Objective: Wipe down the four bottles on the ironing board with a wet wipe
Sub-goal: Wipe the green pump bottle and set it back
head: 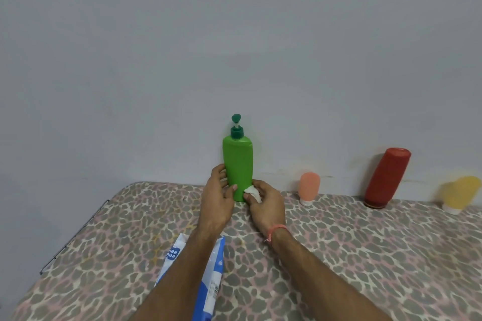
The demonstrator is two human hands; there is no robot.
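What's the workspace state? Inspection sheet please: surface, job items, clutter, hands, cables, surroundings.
Surface: ironing board, leopard-print cover.
Job items: green pump bottle upright; peach tube, red bottle, yellow tube stand on their caps along the wall; wet wipe.
Clutter: wipes pack at near edge.
Hands: left hand holds green pump bottle; right hand pinches wet wipe at its base.
Cables: nothing seen.
Surroundings: plain grey wall.

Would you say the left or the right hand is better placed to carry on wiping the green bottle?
Right. The right hand pinches the wet wipe against the green bottle near its base, while the left hand steadies the bottle's side.
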